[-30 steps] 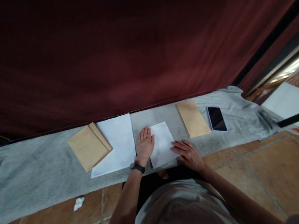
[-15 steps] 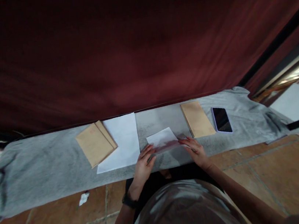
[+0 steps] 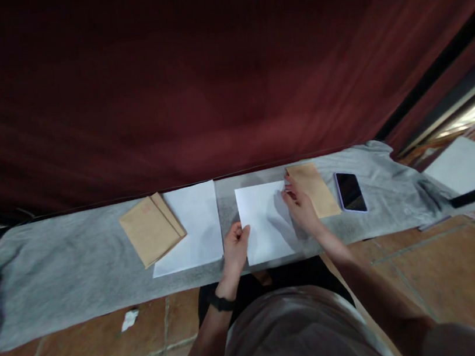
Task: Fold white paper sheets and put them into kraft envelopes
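A white sheet of paper (image 3: 266, 224) lies in front of me on the grey cloth, spread out nearly flat. My left hand (image 3: 236, 249) pinches its left edge between thumb and fingers. At the upper right edge of the sheet, my right hand (image 3: 302, 207) has curled fingers closed on the paper, and its shadow falls across the sheet. Just beyond that hand is a brown envelope stack (image 3: 316, 190), partly covered by the hand.
On the left, several brown envelopes (image 3: 150, 228) overlap white paper (image 3: 197, 225). A phone (image 3: 351, 191) lies at the right. The grey cloth (image 3: 68, 266) covers a narrow surface against a dark red curtain (image 3: 207, 88). A crumpled white scrap (image 3: 129, 319) is on the tiled floor.
The paper, earlier showing as a shorter sheet with its near part lifted or folded, now lies spread out larger. My right hand has moved up to its upper right edge; my left holds the left edge.
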A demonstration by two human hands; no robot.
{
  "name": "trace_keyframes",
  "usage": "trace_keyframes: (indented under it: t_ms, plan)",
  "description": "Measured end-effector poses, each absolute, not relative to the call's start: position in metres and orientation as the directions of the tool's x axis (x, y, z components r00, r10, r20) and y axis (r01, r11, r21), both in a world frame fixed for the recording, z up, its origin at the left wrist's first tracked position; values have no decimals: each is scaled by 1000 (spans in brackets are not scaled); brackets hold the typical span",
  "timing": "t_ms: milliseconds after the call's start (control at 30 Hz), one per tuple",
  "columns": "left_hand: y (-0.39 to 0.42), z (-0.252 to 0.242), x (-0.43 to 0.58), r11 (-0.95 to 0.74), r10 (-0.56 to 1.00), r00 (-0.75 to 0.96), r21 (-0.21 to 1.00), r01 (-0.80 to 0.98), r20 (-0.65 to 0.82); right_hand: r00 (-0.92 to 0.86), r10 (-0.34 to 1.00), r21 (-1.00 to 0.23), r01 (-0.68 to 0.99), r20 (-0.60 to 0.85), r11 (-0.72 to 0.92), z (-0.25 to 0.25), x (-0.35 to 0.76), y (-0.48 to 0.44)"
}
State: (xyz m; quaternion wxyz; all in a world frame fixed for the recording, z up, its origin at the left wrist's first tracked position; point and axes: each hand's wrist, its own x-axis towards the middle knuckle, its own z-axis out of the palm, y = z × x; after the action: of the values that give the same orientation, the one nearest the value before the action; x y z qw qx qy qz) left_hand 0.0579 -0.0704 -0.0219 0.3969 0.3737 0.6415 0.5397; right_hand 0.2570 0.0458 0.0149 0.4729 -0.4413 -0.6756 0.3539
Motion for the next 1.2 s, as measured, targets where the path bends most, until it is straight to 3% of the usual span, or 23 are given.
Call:
trace_keyframes:
  t_ms: [167,267,367,467,567,633,733,867,1000,1100,1200]
  plan:
    - [-58,-51,55,234,862,-493,955,182,-117,-309,871,-676,549,383,492,-30,248,25]
    - [-57,-56,53,244,862,-491,951,192,-122,-504,784,-546,566,363,617,-48,248,1]
    - [-57,-56,53,241,866,-483,954,178,-128,-587,742,-494,564,324,662,-63,252,-17]
    - [-56,-55,53,229,872,-470,963,145,-136,-546,776,-552,559,316,618,-72,258,-22]
    - [-54,-47,53,215,884,-443,970,109,-146,-398,867,-719,503,300,480,-73,262,-10]
    - [-52,-36,52,200,896,-420,976,91,-144,-271,927,-848,397,258,352,-65,264,5]
    - [-47,-10,50,122,919,-387,986,115,-68,-169,965,-970,110,198,218,-39,265,31]
    - [-39,21,45,-40,894,-405,934,356,193,-168,973,-987,-54,156,149,7,271,51]
    - [-36,28,35,-137,851,-333,785,604,405,-216,942,-966,-6,255,260,31,278,46]
    - [-43,14,29,-187,875,-212,706,683,436,-331,881,-920,85,337,383,19,285,32]
    - [-58,-11,28,-216,922,-75,666,714,379,-436,830,-852,221,349,474,-14,294,14]
